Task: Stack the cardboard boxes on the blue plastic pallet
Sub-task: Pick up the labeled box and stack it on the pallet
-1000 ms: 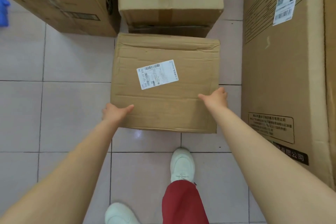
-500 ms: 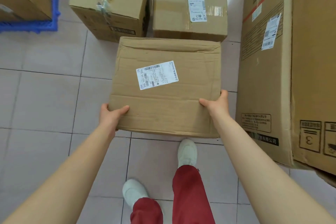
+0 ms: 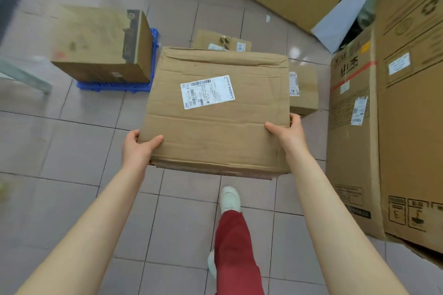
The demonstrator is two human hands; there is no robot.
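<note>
The person carried a flat cardboard box (image 3: 217, 112) in front of the body, clear of the tiled floor (image 3: 72, 146). The left hand (image 3: 137, 148) clamped the near left corner, thumb lying on the top face and fingers curled out of sight beneath. The right hand (image 3: 286, 133) pinched the right edge the same way, thumb on top and the rest wrapped around the side. A white shipping label (image 3: 207, 92) sat on the lid, which looked creased and dented.

The blue pallet (image 3: 115, 86) lay on the floor ahead and to the left, well apart from the carried box. One brown box (image 3: 100, 43) already stood on it, covering most of what showed of the deck. Two smaller boxes (image 3: 303, 88) waited on the floor behind the carried one, and tall cartons (image 3: 393, 112) lined the right side.

The step in hand appeared to be the carry: box lifted, transfer toward the pallet under way, placement not yet made. The next move likely called for a turn to the left and a lowering either onto the brown box or onto any free deck beside it; how much deck was free could not be told. The soft, crumpled lid suggested an even, two-sided hold until the box sat flat.
</note>
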